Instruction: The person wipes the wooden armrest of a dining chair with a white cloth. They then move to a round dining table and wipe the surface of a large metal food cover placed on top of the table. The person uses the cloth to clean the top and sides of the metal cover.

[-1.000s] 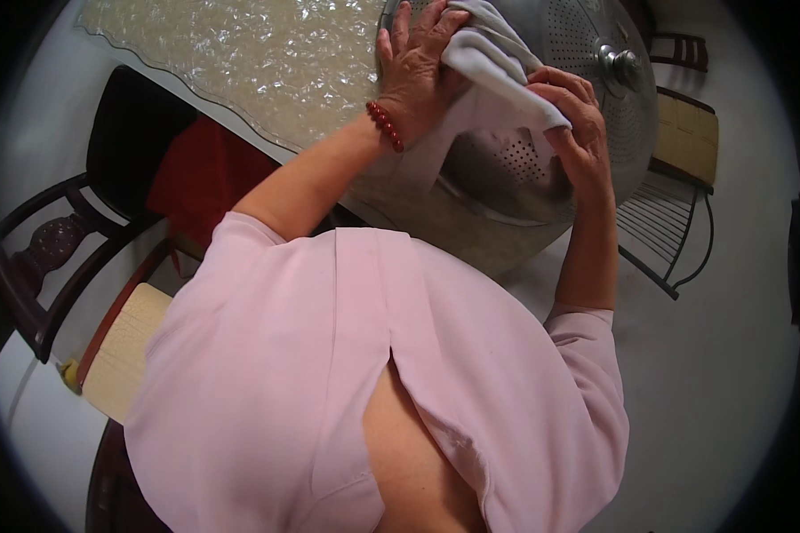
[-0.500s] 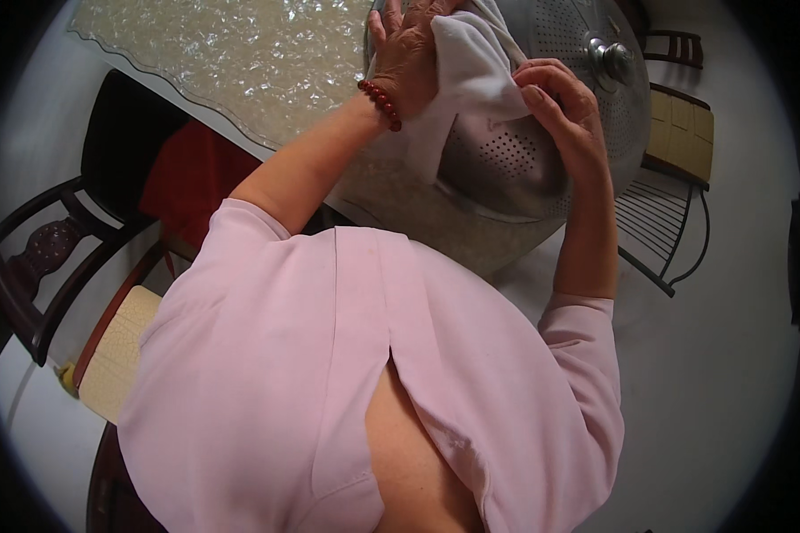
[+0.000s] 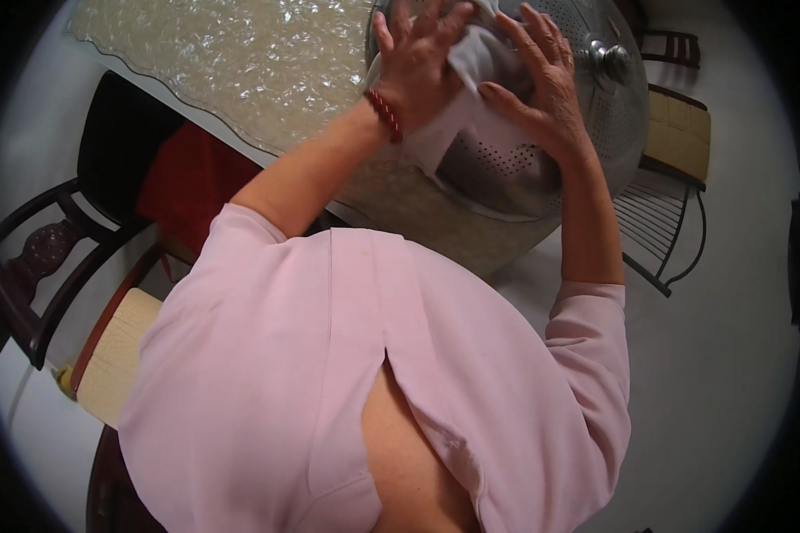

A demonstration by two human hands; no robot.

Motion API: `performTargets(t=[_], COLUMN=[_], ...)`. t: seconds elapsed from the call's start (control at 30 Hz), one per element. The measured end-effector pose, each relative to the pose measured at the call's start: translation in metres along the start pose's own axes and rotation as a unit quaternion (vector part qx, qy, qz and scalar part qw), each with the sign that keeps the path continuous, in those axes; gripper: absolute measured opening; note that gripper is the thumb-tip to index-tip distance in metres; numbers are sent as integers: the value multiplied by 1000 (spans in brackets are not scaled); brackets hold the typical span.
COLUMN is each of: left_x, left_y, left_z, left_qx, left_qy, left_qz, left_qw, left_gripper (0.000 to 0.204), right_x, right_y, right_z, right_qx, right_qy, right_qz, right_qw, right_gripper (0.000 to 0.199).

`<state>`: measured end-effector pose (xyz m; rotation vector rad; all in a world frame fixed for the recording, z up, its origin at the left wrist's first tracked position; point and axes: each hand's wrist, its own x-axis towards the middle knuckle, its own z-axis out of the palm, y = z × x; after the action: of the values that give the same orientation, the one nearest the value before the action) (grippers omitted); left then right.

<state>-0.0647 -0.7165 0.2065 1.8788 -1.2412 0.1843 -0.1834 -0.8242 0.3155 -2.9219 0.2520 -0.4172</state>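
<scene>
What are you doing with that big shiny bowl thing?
A person in a pink top presses a white cloth against a big metal cover full of small holes, which sits on the table. The left hand lies flat on the cloth, fingers spread. The right hand rests on the cloth and the cover beside it. The cover's knob points to the right.

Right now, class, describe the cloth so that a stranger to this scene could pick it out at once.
Start at the table with the shiny, bubbly cover. On its right end sits a domed, perforated metal cover with a round knob. The cloth is draped over that dome, pressed under the left hand and right hand; it is the only soft, pale grey-white thing there.
</scene>
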Motion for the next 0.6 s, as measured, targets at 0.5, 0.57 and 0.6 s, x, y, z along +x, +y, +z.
performTargets(t=[0.5,0.57,0.6], left_x=[-15,-7,-1], left_y=[17,12,4], left_z=[1,4,8], left_qx=[-153,-168,-151], left_qy=[13,26,19], left_qz=[20,-14,-18], left_qw=[988,985,988], left_gripper=[73,59,59], right_x=[2,4,4], right_y=[17,19,20], right_z=[10,5,3], right_qx=[45,83,85], right_qy=[3,-40,-47], right_qz=[28,97,90], right_qw=[999,991,991], right_gripper=[58,67,69])
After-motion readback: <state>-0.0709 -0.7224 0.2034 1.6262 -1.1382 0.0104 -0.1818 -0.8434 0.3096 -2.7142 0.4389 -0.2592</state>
